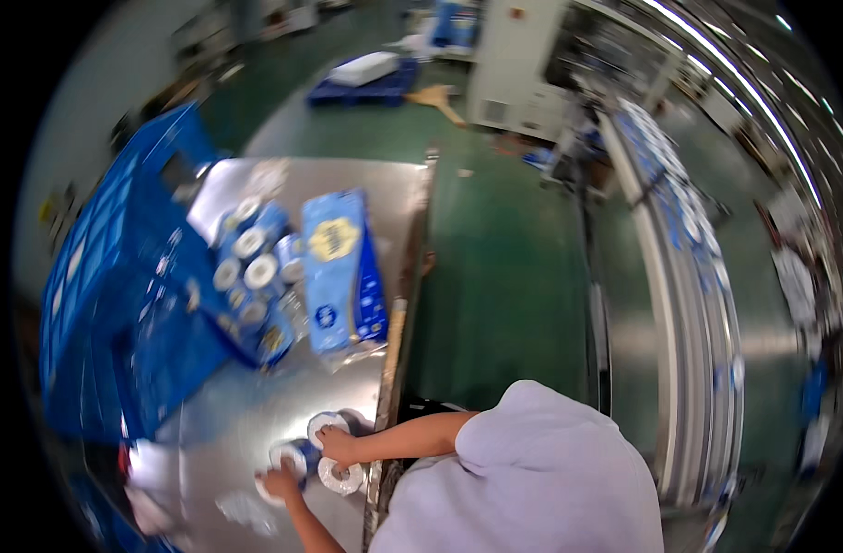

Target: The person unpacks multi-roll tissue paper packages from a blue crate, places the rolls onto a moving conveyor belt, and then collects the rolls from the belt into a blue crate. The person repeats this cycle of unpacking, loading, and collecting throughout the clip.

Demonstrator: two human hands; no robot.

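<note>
Several toilet paper rolls with white ends stand close together near the edge of the metal table (210,405). My right hand (337,446) reaches across from the right, fingers bent into the ends of two rolls: the far roll (329,422) and the near roll (343,480). Just to the left, my left hand (279,481) grips the pair beside them, a roll (288,452) and a lower roll (263,496) mostly covered by the hand. Exactly how the fingers sit in the cores is blurred. Blue wrapping shows on the sides between the rolls.
Farther up the table lie a blue printed pack (334,267) and a heap of blue-wrapped rolls (260,270). A large blue crate (117,304) tilts at the left. Clear plastic film (246,512) lies near my left hand. A long conveyor (666,304) runs along the right.
</note>
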